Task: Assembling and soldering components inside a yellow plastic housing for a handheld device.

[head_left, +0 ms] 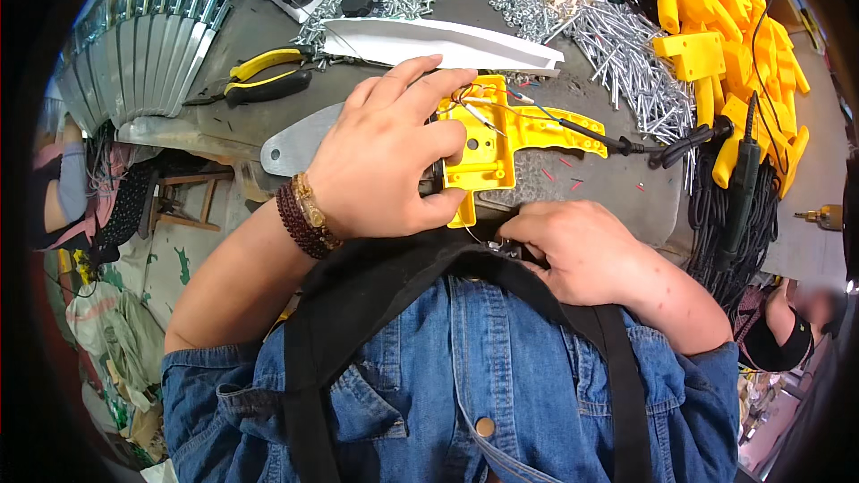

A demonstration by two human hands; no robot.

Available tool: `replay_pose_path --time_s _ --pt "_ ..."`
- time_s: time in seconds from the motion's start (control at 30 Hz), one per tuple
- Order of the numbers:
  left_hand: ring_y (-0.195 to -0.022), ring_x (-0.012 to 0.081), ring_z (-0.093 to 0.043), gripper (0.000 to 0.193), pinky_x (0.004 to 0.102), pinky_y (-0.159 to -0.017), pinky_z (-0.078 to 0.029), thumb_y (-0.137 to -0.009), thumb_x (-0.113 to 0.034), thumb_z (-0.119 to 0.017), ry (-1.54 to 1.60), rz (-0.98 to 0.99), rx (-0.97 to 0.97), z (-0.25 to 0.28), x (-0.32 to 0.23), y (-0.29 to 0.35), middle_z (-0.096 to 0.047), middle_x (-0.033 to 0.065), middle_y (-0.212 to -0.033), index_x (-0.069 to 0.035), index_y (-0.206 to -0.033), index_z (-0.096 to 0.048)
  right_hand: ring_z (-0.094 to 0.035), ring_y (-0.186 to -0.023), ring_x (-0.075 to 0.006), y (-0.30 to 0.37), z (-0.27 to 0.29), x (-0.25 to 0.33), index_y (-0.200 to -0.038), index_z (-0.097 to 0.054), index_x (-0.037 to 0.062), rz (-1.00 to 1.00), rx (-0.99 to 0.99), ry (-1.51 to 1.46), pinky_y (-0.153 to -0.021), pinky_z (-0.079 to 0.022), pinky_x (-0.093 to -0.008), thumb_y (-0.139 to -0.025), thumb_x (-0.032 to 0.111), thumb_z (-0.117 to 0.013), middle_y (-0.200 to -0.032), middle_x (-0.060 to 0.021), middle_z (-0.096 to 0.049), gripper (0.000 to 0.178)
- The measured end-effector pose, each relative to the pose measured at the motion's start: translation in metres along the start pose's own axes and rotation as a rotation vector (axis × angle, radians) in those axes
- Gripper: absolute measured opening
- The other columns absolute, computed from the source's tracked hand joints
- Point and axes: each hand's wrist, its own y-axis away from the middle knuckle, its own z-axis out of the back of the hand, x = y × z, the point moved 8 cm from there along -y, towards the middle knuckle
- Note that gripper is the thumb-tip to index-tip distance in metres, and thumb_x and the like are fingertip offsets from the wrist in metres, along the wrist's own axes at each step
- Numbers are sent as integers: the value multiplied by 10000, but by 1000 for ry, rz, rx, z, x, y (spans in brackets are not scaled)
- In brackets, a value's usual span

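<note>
A yellow plastic power-tool housing half [494,156] lies open side up on the bench, its handle pointing right. My left hand [385,156] is closed over its left part, fingers at the far side and thumb at the near edge. Thin wires [479,112] run inside the housing, and a black cord [613,141] leaves past the handle. A flat grey metal plate with a hole [291,145] sticks out beyond my left hand. My right hand [586,246] is at the near bench edge, against my black apron, fingers curled beside small shiny metal bits; what they hold is hidden.
Screws [626,63] lie heaped at the back right, near a white channel-shaped piece [438,45]. Yellow-handled pliers [264,76] are at left, by stacked metal plates [148,54]. Yellow housings [716,27] pile up right, above a dark green corded tool [741,179] and black cables [707,237].
</note>
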Motion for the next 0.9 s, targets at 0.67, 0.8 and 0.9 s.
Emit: replay_pose_path --time_s 0.67,0.8,0.9 --pt "-1385 400 -370 309 534 -1069 -351 -622 -213 -766 -29 44 -4 -3 0 0 -451 148 -1471 -104 -826 -562 -629 -767 -225 -2 61 5 -1114 -648 35 91 -404 -222 -723 -518 -346 -791 60 -745 -922 -102 -649 339" --pt "-1369 404 -387 305 521 -1077 -351 -624 -213 -765 -26 49 -18 -2 1 1 -459 150 -1461 -102 -831 -570 -643 -882 -258 -6 63 10 -1178 -631 41 118 -411 -165 -790 -528 -362 -788 23 -719 -1015 -121 -659 400" --pt "-1364 399 -393 326 513 -1084 -347 -625 -215 -765 -20 50 -9 -2 1 0 -460 150 -1458 -93 -876 -596 -653 -952 -295 -9 64 14 -1214 -622 62 211 -481 -40 -821 -535 -377 -784 24 -706 -1083 -123 -661 440"
